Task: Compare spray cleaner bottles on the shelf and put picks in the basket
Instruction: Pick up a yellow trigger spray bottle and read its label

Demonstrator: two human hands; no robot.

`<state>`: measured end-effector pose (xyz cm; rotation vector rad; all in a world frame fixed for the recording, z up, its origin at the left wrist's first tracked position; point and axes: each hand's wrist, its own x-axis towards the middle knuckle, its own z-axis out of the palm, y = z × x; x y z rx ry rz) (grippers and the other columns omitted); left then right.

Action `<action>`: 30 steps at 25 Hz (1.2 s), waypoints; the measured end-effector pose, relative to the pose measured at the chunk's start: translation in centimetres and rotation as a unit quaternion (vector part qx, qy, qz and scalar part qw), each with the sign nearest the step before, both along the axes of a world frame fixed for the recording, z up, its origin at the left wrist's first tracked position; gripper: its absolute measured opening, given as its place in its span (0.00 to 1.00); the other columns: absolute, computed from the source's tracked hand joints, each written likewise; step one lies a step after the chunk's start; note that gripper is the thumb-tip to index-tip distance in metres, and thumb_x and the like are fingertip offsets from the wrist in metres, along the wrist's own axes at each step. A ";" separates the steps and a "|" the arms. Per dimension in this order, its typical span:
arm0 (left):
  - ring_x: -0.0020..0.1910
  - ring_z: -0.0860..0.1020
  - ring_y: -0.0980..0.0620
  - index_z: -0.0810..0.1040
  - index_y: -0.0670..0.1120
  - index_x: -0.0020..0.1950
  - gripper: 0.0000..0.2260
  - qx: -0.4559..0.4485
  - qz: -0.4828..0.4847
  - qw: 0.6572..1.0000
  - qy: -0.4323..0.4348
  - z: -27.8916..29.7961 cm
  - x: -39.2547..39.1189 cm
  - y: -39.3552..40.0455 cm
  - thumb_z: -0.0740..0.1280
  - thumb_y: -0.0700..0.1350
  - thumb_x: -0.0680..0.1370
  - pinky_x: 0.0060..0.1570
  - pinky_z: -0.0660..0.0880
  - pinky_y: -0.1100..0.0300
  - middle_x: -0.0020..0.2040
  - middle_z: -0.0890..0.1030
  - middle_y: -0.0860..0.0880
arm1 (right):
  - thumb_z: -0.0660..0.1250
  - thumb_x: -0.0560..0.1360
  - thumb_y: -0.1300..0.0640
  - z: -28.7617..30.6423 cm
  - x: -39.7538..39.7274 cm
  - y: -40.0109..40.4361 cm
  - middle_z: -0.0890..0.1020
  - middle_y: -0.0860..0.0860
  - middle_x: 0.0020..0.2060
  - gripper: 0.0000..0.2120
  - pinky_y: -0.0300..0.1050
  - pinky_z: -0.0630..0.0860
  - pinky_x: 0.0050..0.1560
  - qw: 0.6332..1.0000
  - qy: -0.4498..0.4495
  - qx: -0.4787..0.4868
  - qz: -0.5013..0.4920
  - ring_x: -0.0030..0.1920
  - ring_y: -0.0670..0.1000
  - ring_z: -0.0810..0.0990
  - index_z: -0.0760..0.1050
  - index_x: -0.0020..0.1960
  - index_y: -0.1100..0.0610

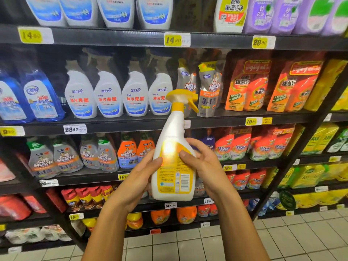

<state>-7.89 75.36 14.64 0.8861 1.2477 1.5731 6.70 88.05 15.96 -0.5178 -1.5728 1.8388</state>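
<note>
White spray bottle point(174, 157): we note left hand point(139, 178) and right hand point(202, 162) fingers curled round it, back label facing us for reading.

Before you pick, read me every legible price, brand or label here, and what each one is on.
"14.90": yellow price tag on the top shelf edge.
"29.90": yellow tag to its right.
"23.90": white tag under the white spray bottles.
"19.90": yellow tag.
"Mr Muscle": grey bottles and grey pouch.
Held bottle: back-label print too small; barcode only.
</note>
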 end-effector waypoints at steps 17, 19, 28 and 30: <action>0.61 0.80 0.45 0.76 0.50 0.65 0.21 0.052 -0.005 0.999 -0.008 -1.6 -0.6 -0.2 0.69 0.55 0.75 0.52 0.80 0.58 0.62 0.82 0.46 | 0.70 0.71 0.61 -0.3 -0.5 -0.3 0.86 0.56 0.50 0.21 0.45 0.82 0.43 0.996 0.091 0.006 -0.005 0.49 0.54 0.85 0.72 0.63 0.54; 0.62 0.79 0.42 0.76 0.48 0.66 0.22 0.038 0.011 0.998 -0.055 -2.1 -1.2 -0.2 0.63 0.58 0.77 0.54 0.80 0.49 0.61 0.82 0.44 | 0.68 0.72 0.61 -0.2 -0.8 0.1 0.85 0.55 0.51 0.21 0.47 0.81 0.45 0.994 0.106 -0.018 0.008 0.50 0.54 0.85 0.72 0.64 0.53; 0.54 0.80 0.31 0.78 0.36 0.63 0.21 0.067 -0.053 0.919 -0.384 -1.2 0.7 1.5 0.67 0.48 0.74 0.47 0.82 0.46 0.61 0.77 0.31 | 0.59 0.80 0.60 3.6 -3.4 1.9 0.81 0.54 0.55 0.18 0.46 0.79 0.54 0.995 0.086 -0.007 0.043 0.53 0.51 0.80 0.70 0.69 0.59; 0.53 0.81 0.37 0.75 0.39 0.63 0.18 0.095 0.015 0.951 -0.295 -0.9 0.9 1.8 0.67 0.42 0.74 0.47 0.82 0.45 0.56 0.81 0.37 | 0.56 0.82 0.49 4.5 -3.9 1.8 0.84 0.50 0.53 0.16 0.43 0.80 0.50 0.999 0.051 0.013 0.008 0.54 0.49 0.81 0.75 0.64 0.53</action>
